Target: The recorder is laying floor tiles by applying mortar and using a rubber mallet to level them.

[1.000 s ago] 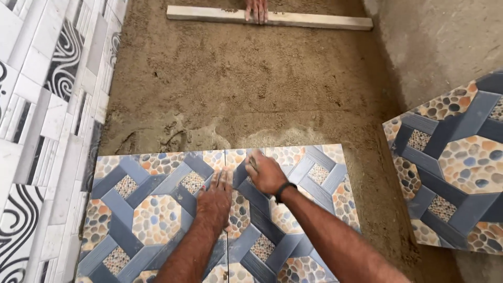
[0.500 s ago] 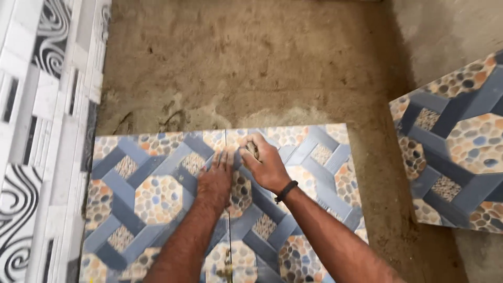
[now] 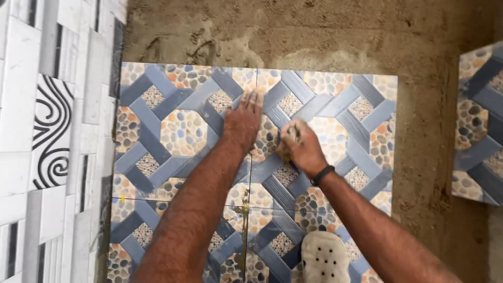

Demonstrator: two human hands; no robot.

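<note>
Patterned floor tiles in blue, orange and pebble print (image 3: 173, 120) lie on a bed of brown mortar. My left hand (image 3: 242, 123) rests flat, fingers together, on the seam (image 3: 255, 78) between the two upper tiles. Just to its right, my right hand (image 3: 304, 147) is curled over a small tan lump (image 3: 285, 152) that looks like a sponge, pressed against the right tile (image 3: 356, 115). A black band (image 3: 321, 174) circles my right wrist.
Bare mortar (image 3: 314, 31) stretches beyond the tiles and along their right side. A loose tile of the same pattern (image 3: 479, 120) lies at the right edge. White wall tiles with black swirls (image 3: 52, 131) line the left. A beige perforated shoe (image 3: 325, 259) stands on the lower tiles.
The view has tipped down and closer to the tiles. The wooden board and another person's hand at the far end have dropped out of sight. Both hands stay at the seam.
</note>
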